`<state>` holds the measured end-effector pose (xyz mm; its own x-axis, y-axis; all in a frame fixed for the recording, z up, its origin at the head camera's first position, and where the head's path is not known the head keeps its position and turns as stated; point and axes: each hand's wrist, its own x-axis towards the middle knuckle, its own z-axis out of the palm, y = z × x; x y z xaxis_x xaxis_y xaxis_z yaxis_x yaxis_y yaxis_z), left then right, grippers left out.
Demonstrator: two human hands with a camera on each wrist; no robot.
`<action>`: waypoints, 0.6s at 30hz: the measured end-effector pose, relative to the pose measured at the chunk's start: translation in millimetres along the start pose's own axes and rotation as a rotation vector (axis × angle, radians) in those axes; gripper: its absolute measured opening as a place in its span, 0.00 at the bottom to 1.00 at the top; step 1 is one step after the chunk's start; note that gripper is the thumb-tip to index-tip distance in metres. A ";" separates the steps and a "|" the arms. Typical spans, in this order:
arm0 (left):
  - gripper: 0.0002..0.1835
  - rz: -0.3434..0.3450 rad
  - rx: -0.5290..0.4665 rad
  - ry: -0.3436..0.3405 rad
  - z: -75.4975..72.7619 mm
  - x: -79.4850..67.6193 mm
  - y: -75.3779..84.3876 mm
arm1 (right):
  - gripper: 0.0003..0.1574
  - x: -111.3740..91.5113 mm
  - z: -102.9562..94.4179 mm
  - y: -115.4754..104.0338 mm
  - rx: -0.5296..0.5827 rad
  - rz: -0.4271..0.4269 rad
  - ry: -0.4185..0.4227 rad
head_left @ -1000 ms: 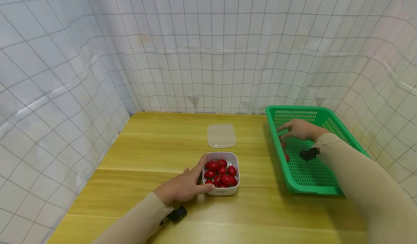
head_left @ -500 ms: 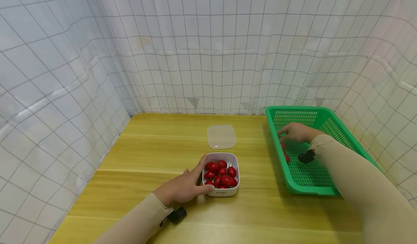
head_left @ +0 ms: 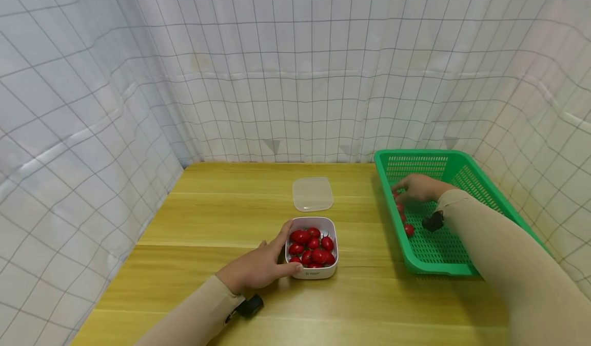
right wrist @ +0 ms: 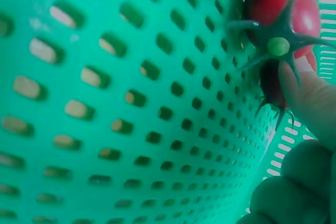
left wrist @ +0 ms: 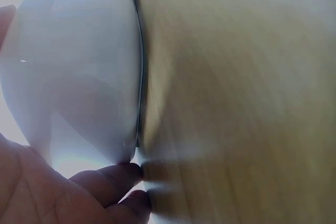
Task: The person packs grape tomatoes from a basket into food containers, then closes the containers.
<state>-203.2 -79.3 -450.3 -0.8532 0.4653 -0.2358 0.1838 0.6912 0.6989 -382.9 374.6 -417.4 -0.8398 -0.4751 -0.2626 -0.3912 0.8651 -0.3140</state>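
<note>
In the head view, my left hand (head_left: 260, 266) grips the left side of a white box (head_left: 320, 272), thumb at its front corner and index finger at its back corner. Several red cherry tomatoes (head_left: 318, 256) lie in the box. My right hand (head_left: 420, 187) reaches down inside a green plastic basket (head_left: 448, 269), by its left wall. In the right wrist view, its thumb (right wrist: 310, 93) is against a cherry tomato (right wrist: 302, 17) with a green star-shaped stem, and other fingers are curled below. The index finger is hidden. A darker tomato (right wrist: 273, 82) sits beside the thumb.
A flat translucent lid (head_left: 312, 194) lies behind the box on the wooden table (head_left: 208, 212). Other tomatoes lie along the basket's left wall, one loose tomato (head_left: 409, 230) nearest the front. White gridded curtains (head_left: 295, 79) surround the table's back and sides.
My right hand has dipped slightly lower among the tomatoes in the basket. The front tomato there has shifted a little toward the front. My left hand stays on the box.
</note>
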 end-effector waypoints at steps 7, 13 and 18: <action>0.58 -0.008 -0.008 0.008 0.8 0.9 -0.8 | 0.30 0.1 0.4 0.0 -0.014 0.021 0.003; 0.58 0.000 -0.007 0.011 1.3 1.2 -1.8 | 0.31 0.0 0.4 1.8 -0.009 0.030 -0.019; 0.58 0.008 -0.010 0.013 0.9 1.7 -1.0 | 0.32 -0.2 -0.3 4.5 0.003 0.041 -0.030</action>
<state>-204.4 -78.7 -452.1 -0.8582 0.4630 -0.2215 0.1854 0.6821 0.7073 -384.6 378.6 -418.5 -0.8433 -0.4440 -0.3028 -0.3557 0.8835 -0.3049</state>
